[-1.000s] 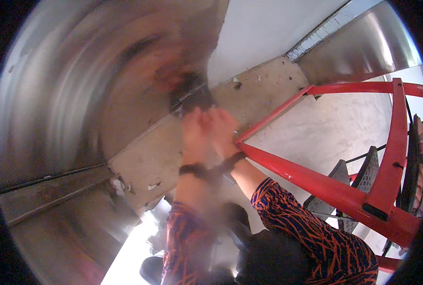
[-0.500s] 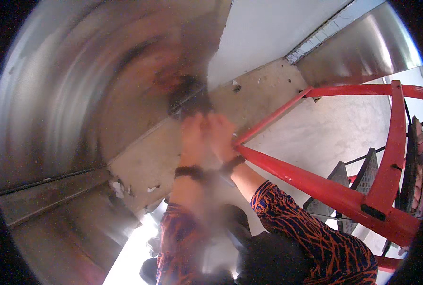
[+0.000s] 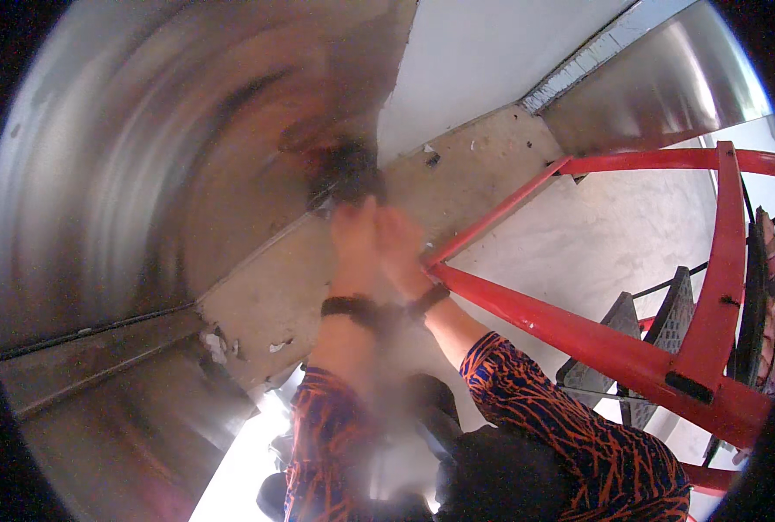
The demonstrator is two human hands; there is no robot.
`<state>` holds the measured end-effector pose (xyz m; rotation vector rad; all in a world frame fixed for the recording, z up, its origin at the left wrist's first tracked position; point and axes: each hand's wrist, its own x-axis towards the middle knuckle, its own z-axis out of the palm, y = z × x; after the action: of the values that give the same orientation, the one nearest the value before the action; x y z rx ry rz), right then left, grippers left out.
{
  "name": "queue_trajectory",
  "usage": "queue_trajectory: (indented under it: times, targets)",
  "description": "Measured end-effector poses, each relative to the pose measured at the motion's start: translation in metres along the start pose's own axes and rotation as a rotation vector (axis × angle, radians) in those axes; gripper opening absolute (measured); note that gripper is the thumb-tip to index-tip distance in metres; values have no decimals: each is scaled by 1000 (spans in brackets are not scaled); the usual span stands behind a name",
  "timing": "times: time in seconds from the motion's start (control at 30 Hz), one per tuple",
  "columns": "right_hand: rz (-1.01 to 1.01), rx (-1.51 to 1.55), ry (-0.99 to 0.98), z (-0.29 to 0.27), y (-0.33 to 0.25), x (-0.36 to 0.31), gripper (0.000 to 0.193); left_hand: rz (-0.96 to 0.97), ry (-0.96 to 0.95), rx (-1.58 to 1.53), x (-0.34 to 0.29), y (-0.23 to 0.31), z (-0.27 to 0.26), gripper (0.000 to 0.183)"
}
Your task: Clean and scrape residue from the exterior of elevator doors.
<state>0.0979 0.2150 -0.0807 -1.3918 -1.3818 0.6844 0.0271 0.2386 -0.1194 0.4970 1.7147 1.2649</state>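
Note:
My left hand (image 3: 353, 233) and my right hand (image 3: 399, 239) are side by side at the middle of the view, fingers curled and reaching forward. Both look closed, though the picture is hazy around them and what they hold, if anything, is hidden. Just beyond the fingertips a blurred dark patch (image 3: 352, 174) shows against a shiny metal panel (image 3: 144, 183), by the corner of a white panel (image 3: 492, 61). Beneath my hands runs a tan, chipped ledge (image 3: 274, 287). A dark band circles each wrist, and my sleeves are dark with an orange pattern.
A red metal frame (image 3: 561, 322) stands close to the right of my right wrist. Black perforated steps (image 3: 666, 322) lie at the far right. Another metal panel (image 3: 657, 87) is at the upper right. Small debris (image 3: 432, 159) sits on the ledge beyond my hands.
Both hands stay close together near the metal panel; the left has shifted slightly forward. The view has tilted a little.

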Motion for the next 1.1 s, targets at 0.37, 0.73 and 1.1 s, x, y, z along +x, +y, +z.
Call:
queue_trajectory:
  times: [0.37, 0.73, 1.1]
  targets:
    - [121, -379, -116, -17, -25, 18, 35, -196, -248, -182, -6, 17, 9, 22]
    - [497, 35, 8, 5, -45, 59, 37, 460, -209, 225, 23, -38, 0, 14]
    - [258, -19, 178, 13, -34, 74, 24, 346, -290, 73, 18, -22, -5, 13]
